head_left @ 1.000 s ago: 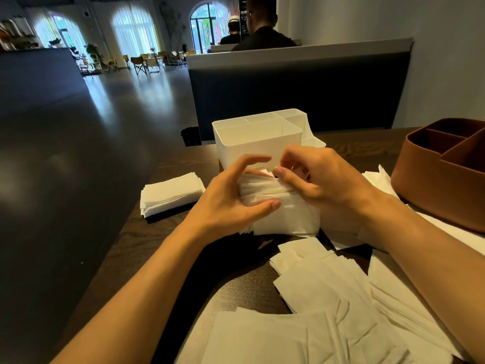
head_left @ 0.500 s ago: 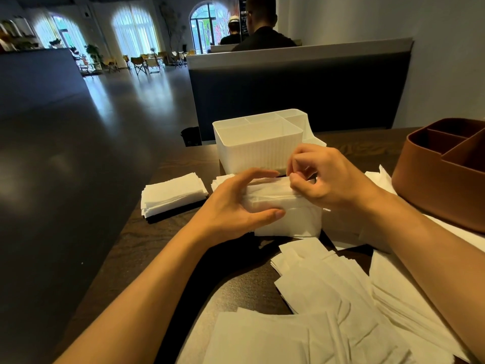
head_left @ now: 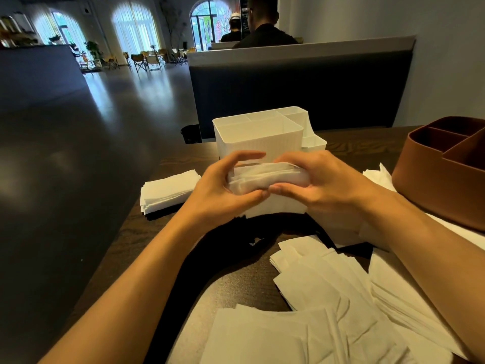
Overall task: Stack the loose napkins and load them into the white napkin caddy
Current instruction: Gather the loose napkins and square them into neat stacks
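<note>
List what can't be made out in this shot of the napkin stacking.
Head view only:
- Napkin bundle: its ends are covered by the left hand and right hand; count unreadable.
- White napkin caddy: compartment floors hidden by its own walls.
- Brown caddy: cut off by the right edge.
- Loose napkins: cut off by the bottom edge.

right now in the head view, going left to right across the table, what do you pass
small napkin stack → left hand → held napkin bundle → right hand → brown caddy
</note>
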`<state>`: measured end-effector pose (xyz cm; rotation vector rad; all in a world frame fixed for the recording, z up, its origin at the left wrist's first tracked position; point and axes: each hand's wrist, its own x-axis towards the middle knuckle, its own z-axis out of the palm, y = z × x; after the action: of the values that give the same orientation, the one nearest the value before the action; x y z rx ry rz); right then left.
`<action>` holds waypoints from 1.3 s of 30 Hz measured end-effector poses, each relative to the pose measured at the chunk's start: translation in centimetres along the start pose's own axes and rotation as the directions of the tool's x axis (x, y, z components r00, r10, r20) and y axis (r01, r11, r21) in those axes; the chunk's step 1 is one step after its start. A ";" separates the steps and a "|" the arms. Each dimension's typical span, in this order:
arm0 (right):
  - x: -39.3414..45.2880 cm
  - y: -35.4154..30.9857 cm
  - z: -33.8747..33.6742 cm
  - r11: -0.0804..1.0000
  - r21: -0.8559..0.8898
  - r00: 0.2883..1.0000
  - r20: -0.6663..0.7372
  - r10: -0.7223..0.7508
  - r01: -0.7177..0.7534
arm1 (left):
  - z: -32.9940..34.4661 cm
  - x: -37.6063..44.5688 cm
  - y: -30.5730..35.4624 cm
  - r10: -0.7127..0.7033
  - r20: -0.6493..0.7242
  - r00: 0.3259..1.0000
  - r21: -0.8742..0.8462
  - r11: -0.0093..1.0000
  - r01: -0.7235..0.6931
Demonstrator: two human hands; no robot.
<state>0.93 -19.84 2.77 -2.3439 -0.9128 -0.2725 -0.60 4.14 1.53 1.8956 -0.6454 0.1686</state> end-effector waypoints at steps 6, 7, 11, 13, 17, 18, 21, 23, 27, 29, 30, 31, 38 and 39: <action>-0.1 0.4 0.5 0.990 0.015 0.990 -0.018 0.138 -0.138 | 0.3 -0.1 -0.6 -0.027 0.059 0.998 0.092 0.996 0.021; 0.0 0.3 0.6 0.990 0.015 0.990 -0.022 0.141 -0.141 | 0.3 -0.1 -0.8 -0.020 0.060 0.998 0.129 0.992 0.012; 0.1 -0.1 0.8 0.993 -0.019 0.993 0.011 0.117 -0.116 | 0.9 -0.3 -1.0 0.010 0.103 0.995 0.211 0.977 -0.032; 0.0 -0.2 1.1 0.994 -0.007 0.993 0.039 0.112 -0.112 | 1.3 -0.4 -1.0 0.006 0.107 0.994 0.210 0.977 -0.028; -0.1 0.1 1.1 0.992 0.006 0.991 0.055 0.124 -0.124 | 1.5 -0.4 -0.7 0.037 0.076 0.996 0.225 0.973 -0.054; -0.1 0.2 1.0 0.992 -0.006 0.991 0.052 0.122 -0.122 | 1.4 -0.4 -0.7 0.085 0.078 0.993 0.290 0.951 -0.104; -0.3 0.4 0.7 0.990 -0.077 0.991 0.058 0.121 -0.116 | 1.1 0.0 -0.7 0.173 0.111 0.979 0.526 0.825 -0.205; -0.4 0.3 0.5 0.988 -0.101 0.990 0.063 0.123 -0.116 | 0.9 0.2 -0.8 0.157 0.146 0.977 0.610 0.763 -0.214; -0.1 -0.3 0.4 0.982 -0.156 0.993 0.038 0.110 -0.103 | 0.8 0.3 -0.9 0.121 0.211 0.970 0.658 0.716 -0.232; -0.1 -0.4 0.5 0.981 -0.165 0.992 0.067 0.110 -0.098 | 0.6 0.4 -0.7 0.122 0.216 0.969 0.657 0.716 -0.236; -0.1 -0.4 0.6 0.982 -0.162 0.990 0.079 0.114 -0.100 | 0.5 0.5 -0.6 0.127 0.221 0.967 0.658 0.713 -0.244; -0.2 -0.3 0.7 0.982 -0.159 0.989 0.084 0.118 -0.104 | 0.3 0.5 -0.4 0.135 0.222 0.966 0.661 0.707 -0.251; 0.2 0.0 0.7 0.971 -0.205 0.985 0.095 0.146 -0.124 | -0.1 0.3 -0.1 0.165 0.204 0.965 0.646 0.718 -0.259; 0.1 -0.1 0.7 0.971 -0.199 0.984 0.088 0.153 -0.133 | -0.1 0.3 -0.1 0.175 0.195 0.965 0.638 0.725 -0.260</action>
<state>0.93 -19.33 2.32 -2.6102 -0.7894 -0.1896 -0.33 4.12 1.59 2.5239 -0.9893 0.4927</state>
